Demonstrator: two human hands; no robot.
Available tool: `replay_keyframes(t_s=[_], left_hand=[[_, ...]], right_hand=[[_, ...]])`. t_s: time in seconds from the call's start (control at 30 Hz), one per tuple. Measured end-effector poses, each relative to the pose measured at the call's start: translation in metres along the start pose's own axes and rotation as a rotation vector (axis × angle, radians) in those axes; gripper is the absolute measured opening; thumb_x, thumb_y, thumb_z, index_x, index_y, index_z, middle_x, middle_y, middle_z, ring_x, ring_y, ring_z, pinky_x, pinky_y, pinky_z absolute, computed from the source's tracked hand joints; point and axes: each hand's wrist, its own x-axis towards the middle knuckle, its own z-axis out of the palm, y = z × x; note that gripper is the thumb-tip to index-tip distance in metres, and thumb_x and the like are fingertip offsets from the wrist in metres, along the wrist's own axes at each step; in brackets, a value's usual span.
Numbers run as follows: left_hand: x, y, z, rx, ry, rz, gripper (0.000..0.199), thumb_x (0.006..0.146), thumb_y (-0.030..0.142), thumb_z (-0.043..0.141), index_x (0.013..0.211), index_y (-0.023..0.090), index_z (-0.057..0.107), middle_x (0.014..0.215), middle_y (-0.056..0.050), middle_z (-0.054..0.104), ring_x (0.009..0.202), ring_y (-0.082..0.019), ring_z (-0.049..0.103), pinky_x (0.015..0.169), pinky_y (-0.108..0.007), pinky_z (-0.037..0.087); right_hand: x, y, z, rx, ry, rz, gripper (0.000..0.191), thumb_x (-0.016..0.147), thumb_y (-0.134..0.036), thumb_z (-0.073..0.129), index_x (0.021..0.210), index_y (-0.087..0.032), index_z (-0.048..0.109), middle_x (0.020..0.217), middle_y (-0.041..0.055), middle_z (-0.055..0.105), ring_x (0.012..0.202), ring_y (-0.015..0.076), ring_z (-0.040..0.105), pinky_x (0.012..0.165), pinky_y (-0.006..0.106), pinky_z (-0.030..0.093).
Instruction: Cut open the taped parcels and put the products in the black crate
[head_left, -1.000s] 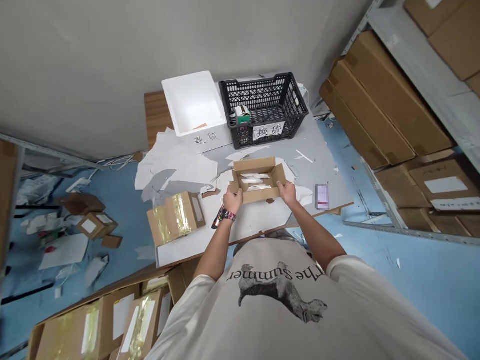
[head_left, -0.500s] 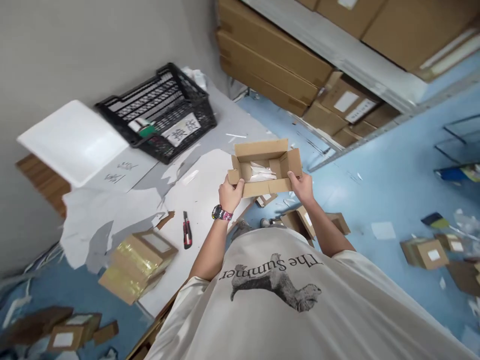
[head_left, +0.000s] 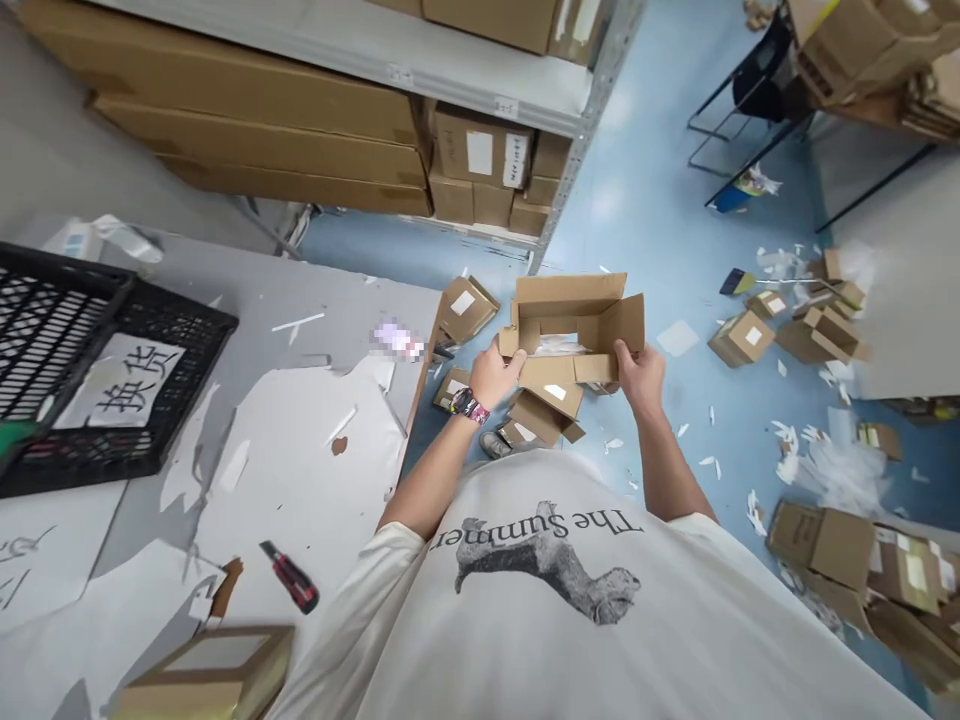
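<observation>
An open cardboard box [head_left: 570, 290] is held up between my two hands, its flaps spread and some white paper [head_left: 559, 344] inside. My left hand [head_left: 496, 374], with a watch at the wrist, grips the near left corner, thumb on the flap. At the right end, my right hand [head_left: 641, 376] is closed on the box's edge. The box hangs over the floor, past the table's edge. On the table to the left lies a red and black utility knife [head_left: 291, 577], away from both hands.
A black plastic crate [head_left: 172, 330] stands on the table [head_left: 255, 290] at left. A taped carton [head_left: 210, 670] sits at the near left. Metal shelving [head_left: 570, 170] with cartons rises ahead. Discarded boxes [head_left: 544, 415] lie below my hands; more boxes [head_left: 741, 338] and paper scraps litter the floor at right.
My view has swung to the right. Both hands have carried the open box from the table's edge out over the floor. The utility knife still lies on the table.
</observation>
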Motion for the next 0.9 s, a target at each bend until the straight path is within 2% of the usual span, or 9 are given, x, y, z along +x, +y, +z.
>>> replay_keyframes(t_s=[0.1, 0.2, 0.27, 0.33, 0.4, 0.5, 0.63, 0.77, 0.9], left_hand=[[0.012, 0.019, 0.025, -0.021, -0.155, 0.023, 0.030, 0.104, 0.042, 0.081, 0.127, 0.023, 0.078, 0.120, -0.010, 0.090, 0.109, -0.029, 0.087, 0.099, -0.036, 0.064], [0.018, 0.020, 0.033, -0.078, -0.180, -0.017, 0.038, 0.101, 0.046, 0.086, 0.130, 0.024, 0.077, 0.120, -0.009, 0.090, 0.104, -0.025, 0.087, 0.096, -0.034, 0.065], [0.017, 0.011, 0.030, -0.103, -0.155, -0.034, 0.037, 0.103, 0.045, 0.084, 0.132, 0.024, 0.076, 0.117, -0.008, 0.090, 0.104, -0.024, 0.087, 0.096, -0.034, 0.066], [0.010, -0.003, 0.022, -0.099, -0.163, -0.044, 0.031, 0.105, 0.041, 0.082, 0.130, 0.024, 0.077, 0.115, -0.007, 0.090, 0.103, -0.023, 0.087, 0.097, -0.034, 0.066], [-0.003, -0.020, 0.012, -0.076, -0.177, -0.065, 0.027, 0.104, 0.036, 0.081, 0.128, 0.024, 0.079, 0.116, -0.006, 0.090, 0.103, -0.023, 0.087, 0.097, -0.034, 0.067], [-0.030, -0.051, -0.005, -0.057, -0.135, -0.119, 0.023, 0.104, 0.033, 0.080, 0.126, 0.025, 0.081, 0.117, -0.005, 0.091, 0.103, -0.022, 0.087, 0.098, -0.034, 0.067], [-0.082, -0.101, -0.034, -0.089, 0.072, -0.287, 0.021, 0.105, 0.030, 0.077, 0.125, 0.026, 0.082, 0.119, -0.003, 0.091, 0.097, -0.020, 0.087, 0.098, -0.034, 0.067], [-0.160, -0.147, -0.069, -0.126, 0.339, -0.519, 0.022, 0.106, 0.031, 0.075, 0.126, 0.027, 0.082, 0.119, -0.003, 0.091, 0.099, -0.021, 0.086, 0.100, -0.035, 0.066], [-0.245, -0.179, -0.099, -0.206, 0.617, -0.716, 0.022, 0.106, 0.033, 0.073, 0.126, 0.028, 0.083, 0.118, -0.004, 0.090, 0.095, -0.021, 0.086, 0.099, -0.035, 0.066]], right_hand=[[-0.002, 0.025, -0.034, -0.013, 0.115, 0.027, 0.050, 0.101, -0.065, 0.065, 0.109, -0.020, 0.083, 0.088, 0.0086, 0.082, 0.079, 0.0268, 0.071, 0.079, 0.038, 0.056], [-0.004, 0.042, -0.059, -0.027, 0.223, 0.009, 0.061, 0.101, -0.066, 0.066, 0.135, -0.019, 0.082, 0.104, 0.0120, 0.085, 0.087, 0.0281, 0.076, 0.087, 0.043, 0.061], [-0.002, 0.048, -0.064, -0.014, 0.219, -0.008, 0.063, 0.102, -0.067, 0.065, 0.137, -0.017, 0.081, 0.105, 0.0130, 0.084, 0.087, 0.0279, 0.076, 0.086, 0.044, 0.063], [0.002, 0.045, -0.055, 0.015, 0.146, -0.024, 0.062, 0.101, -0.067, 0.066, 0.133, -0.017, 0.083, 0.103, 0.0129, 0.084, 0.085, 0.0275, 0.076, 0.084, 0.044, 0.064], [0.008, 0.034, -0.033, 0.047, 0.037, -0.065, 0.060, 0.100, -0.066, 0.067, 0.130, -0.017, 0.084, 0.100, 0.0123, 0.083, 0.083, 0.0270, 0.076, 0.083, 0.044, 0.065], [0.012, -0.002, 0.019, 0.093, -0.152, -0.204, 0.057, 0.101, -0.063, 0.066, 0.131, -0.017, 0.085, 0.100, 0.0117, 0.084, 0.082, 0.0262, 0.076, 0.084, 0.044, 0.066], [-0.001, -0.072, 0.100, 0.141, -0.484, -0.495, 0.054, 0.105, -0.060, 0.064, 0.132, -0.018, 0.084, 0.105, 0.0127, 0.086, 0.084, 0.0269, 0.078, 0.089, 0.045, 0.067], [-0.042, -0.147, 0.174, 0.181, -0.774, -0.783, 0.052, 0.106, -0.059, 0.063, 0.131, -0.019, 0.084, 0.107, 0.0137, 0.087, 0.087, 0.0283, 0.079, 0.091, 0.046, 0.068], [-0.110, -0.216, 0.232, 0.195, -0.983, -0.998, 0.049, 0.106, -0.057, 0.064, 0.130, -0.020, 0.084, 0.109, 0.0136, 0.087, 0.090, 0.0291, 0.080, 0.095, 0.047, 0.067]])
